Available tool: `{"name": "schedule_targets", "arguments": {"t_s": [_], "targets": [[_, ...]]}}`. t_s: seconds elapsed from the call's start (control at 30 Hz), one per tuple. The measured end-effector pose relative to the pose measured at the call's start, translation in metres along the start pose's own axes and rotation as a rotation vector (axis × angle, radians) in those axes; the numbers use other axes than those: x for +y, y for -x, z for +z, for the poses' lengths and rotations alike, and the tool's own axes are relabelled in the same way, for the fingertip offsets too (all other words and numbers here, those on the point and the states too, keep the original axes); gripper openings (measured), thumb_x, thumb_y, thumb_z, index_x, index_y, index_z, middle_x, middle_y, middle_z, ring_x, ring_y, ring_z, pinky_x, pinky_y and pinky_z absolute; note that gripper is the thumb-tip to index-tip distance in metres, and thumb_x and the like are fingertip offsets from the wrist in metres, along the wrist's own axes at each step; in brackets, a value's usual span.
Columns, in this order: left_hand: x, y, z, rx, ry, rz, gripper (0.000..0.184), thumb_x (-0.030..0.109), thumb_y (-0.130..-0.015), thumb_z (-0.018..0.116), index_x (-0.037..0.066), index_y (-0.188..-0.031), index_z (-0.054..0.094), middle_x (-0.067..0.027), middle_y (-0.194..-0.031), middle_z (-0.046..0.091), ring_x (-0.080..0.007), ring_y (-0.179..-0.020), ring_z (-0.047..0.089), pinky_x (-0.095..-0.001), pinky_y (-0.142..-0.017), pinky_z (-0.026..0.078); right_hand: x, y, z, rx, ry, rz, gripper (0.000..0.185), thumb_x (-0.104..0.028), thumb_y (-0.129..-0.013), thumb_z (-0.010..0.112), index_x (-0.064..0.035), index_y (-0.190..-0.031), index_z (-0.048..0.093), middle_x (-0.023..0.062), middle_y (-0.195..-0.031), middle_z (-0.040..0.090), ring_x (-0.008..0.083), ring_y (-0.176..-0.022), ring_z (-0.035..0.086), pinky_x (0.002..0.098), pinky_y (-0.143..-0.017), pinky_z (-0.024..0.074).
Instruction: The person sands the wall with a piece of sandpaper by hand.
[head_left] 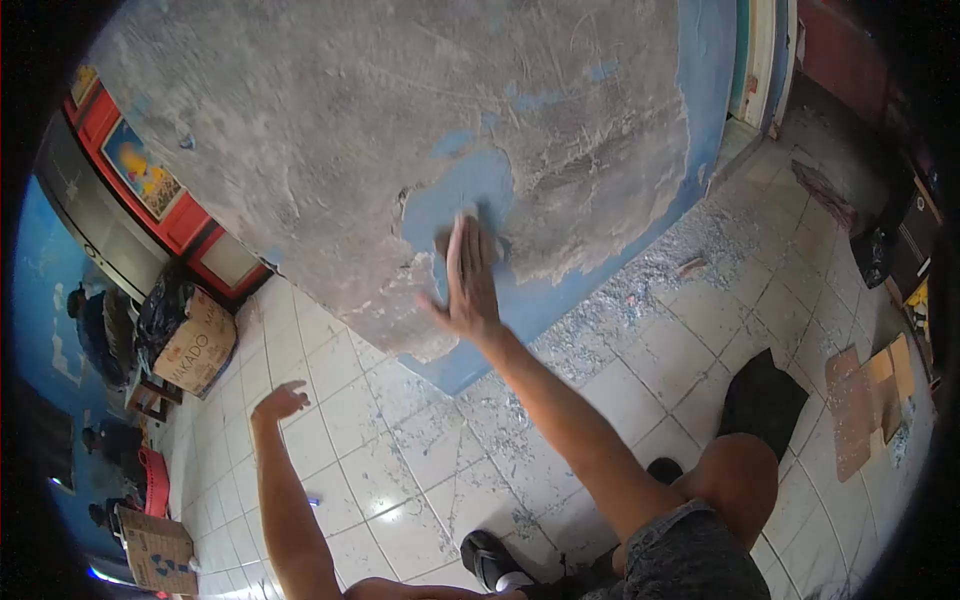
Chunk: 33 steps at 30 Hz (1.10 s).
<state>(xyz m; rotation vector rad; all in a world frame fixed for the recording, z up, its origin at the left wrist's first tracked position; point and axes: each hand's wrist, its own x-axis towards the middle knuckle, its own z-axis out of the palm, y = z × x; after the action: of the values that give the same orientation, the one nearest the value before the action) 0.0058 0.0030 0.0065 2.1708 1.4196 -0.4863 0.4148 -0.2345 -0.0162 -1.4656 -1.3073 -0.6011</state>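
A wall (330, 130) of rough grey plaster with patches of blue paint fills the upper middle of the view. My right hand (470, 280) presses on a blue paint patch (425, 210) near the wall's lower part, fingers stretched upward and thumb out to the left. Dark edges of a flat piece (503, 246) show on both sides of the fingers; the hand covers most of it, and its kind is unclear. Off to the left, my left hand (282, 402) hangs in the air over the tiles, loosely curled, fingers partly apart, holding nothing.
Paint flakes (640, 290) lie over the white floor tiles (390, 490) along the wall's foot. A cardboard box (196, 345) with a black bag stands at left, another box (155, 555) lower left. Flattened cardboard (850, 410) lies right. A doorway (745, 140) opens beyond the wall.
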Motion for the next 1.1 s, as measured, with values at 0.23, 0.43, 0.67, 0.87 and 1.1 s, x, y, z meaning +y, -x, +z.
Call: {"name": "schedule_targets", "arguments": {"t_s": [0.23, 0.43, 0.67, 0.87, 1.1], "targets": [[0.001, 0.016, 0.002, -0.001, 0.095, -0.012, 0.060, 0.023, -0.092, 0.056, 0.009, -0.149, 0.043, -0.0107, -0.105, 0.075, -0.0192, -0.094, 0.070, -0.0336, -0.082, 0.054, -0.003, -0.039, -0.019, 0.107, -0.048, 0.039, 0.112, -0.068, -0.093, 0.045, 0.0105, -0.152, -0.008, 0.0378, -0.157, 0.005, 0.0536, -0.146, 0.009, 0.0586, -0.119, 0.0141], [-0.027, -0.006, 0.003, 0.002, 0.039, 0.014, 0.061, 0.023, -0.090, 0.058, 0.006, -0.146, 0.045, -0.0113, -0.105, 0.075, -0.0199, -0.095, 0.070, -0.0344, -0.087, 0.054, -0.009, 0.023, 0.008, 0.020, -0.058, 0.114, 0.109, -0.067, -0.094, 0.044, 0.0054, -0.154, -0.011, 0.0338, -0.160, 0.004, 0.0505, -0.148, 0.007, 0.0602, -0.119, 0.0123], [-0.039, -0.020, 0.007, 0.055, -0.056, 0.032, 0.061, 0.026, -0.089, 0.060, 0.007, -0.145, 0.047, -0.0154, -0.103, 0.074, -0.0251, -0.097, 0.069, -0.0369, -0.091, 0.052, 0.006, -0.054, -0.010, 0.248, -0.132, 0.037, 0.113, -0.066, -0.092, 0.049, 0.0067, -0.152, -0.014, 0.0344, -0.159, 0.005, 0.0518, -0.147, 0.008, 0.0602, -0.119, 0.0128], [-0.036, -0.014, 0.006, 0.020, -0.017, 0.035, 0.061, 0.027, -0.089, 0.059, 0.007, -0.145, 0.047, -0.0164, -0.109, 0.073, -0.0254, -0.101, 0.069, -0.0353, -0.095, 0.051, -0.004, 0.042, 0.026, 0.073, -0.080, 0.039, 0.109, -0.068, -0.095, 0.042, 0.0025, -0.153, -0.018, 0.0326, -0.160, 0.001, 0.0498, -0.149, 0.006, 0.0592, -0.119, 0.0118], [-0.030, 0.001, 0.007, 0.015, 0.045, 0.047, 0.059, 0.023, -0.091, 0.061, 0.002, -0.144, 0.047, -0.0123, -0.105, 0.075, -0.0207, -0.094, 0.070, -0.0345, -0.086, 0.054, 0.002, -0.041, -0.003, 0.228, -0.143, 0.070, 0.113, -0.072, -0.092, 0.041, 0.0054, -0.153, -0.016, 0.0340, -0.160, 0.002, 0.0519, -0.148, 0.006, 0.0597, -0.119, 0.0128]]}}
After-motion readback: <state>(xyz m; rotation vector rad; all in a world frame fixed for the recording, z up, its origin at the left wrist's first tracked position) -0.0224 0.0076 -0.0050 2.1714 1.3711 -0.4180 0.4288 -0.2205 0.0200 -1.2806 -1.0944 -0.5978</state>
